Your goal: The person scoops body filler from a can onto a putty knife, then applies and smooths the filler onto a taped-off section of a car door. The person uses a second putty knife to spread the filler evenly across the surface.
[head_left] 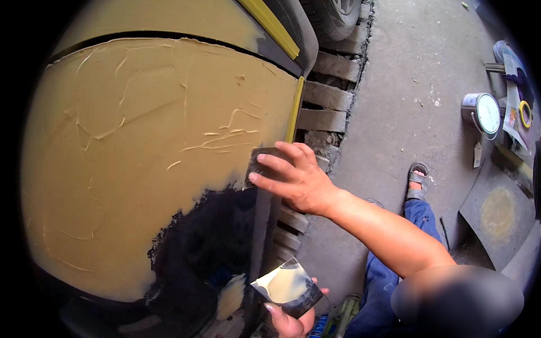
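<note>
A car body panel [141, 124] spread with tan filler fills the left side, with ridges and streaks in its surface. Toward its lower right the filler ends raggedly against a bare black area [208, 225]. My right hand [298, 177] grips a thin dark spreader [260, 160], which lies against the panel's right edge where filler meets black. At the bottom, my left hand [293, 322] holds up a square mixing plate [298, 301] carrying a smear of pale cream filler [287, 283]. Part of the left hand is hidden behind the plate.
Yellow masking tape [294, 112] lines the panel's edge. A wheel [335, 17] stands at the top, above a row of slabs with gaps [327, 96]. On the right are a lidded can [487, 112], a yellow tape roll [525, 114] and a dark sheet [479, 197]. My sandalled foot [417, 180] rests on concrete.
</note>
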{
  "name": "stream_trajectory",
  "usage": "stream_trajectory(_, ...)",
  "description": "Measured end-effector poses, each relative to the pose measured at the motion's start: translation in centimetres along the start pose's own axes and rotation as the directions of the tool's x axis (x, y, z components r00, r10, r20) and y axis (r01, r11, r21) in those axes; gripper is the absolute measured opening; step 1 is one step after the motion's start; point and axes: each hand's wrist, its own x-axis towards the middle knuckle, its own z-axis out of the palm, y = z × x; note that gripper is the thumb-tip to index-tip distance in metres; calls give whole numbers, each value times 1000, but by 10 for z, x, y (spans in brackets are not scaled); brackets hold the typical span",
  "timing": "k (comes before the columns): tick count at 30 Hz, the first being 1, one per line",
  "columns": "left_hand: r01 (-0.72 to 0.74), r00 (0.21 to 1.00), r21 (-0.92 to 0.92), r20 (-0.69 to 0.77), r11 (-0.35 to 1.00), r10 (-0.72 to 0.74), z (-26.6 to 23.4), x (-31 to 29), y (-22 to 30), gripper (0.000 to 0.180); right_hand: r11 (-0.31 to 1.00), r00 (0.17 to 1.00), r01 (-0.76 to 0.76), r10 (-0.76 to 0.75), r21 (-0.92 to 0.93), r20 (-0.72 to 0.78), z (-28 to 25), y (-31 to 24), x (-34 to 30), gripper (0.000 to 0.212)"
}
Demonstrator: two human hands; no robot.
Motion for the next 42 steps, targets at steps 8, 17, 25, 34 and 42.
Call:
stream_trajectory(8,33,999,-6,-3,999,-33,0,-6,-2,72,999,992,-6,13,51,-124,-34,-6,18,58)
stream_trajectory(17,55,997,26,53,998,-56,-8,-1,-2,71,998,996,-61,59,29,62,-4,-5,-15,65)
stream_trajectory(25,150,981,-220,150,964,-119,-19,4,-3,69,998,995,-32,37,58,-89,-23,14,31,64)
stream_trajectory(34,162,979,-211,154,964,-131,-16,7,-1,69,993,998,-53,55,101,-15,-13,30,-1,64)
stream_trajectory(42,177,973,-173,178,969,-146,-7,13,2,69,993,998,-25,31,113,-50,-10,57,11,63)
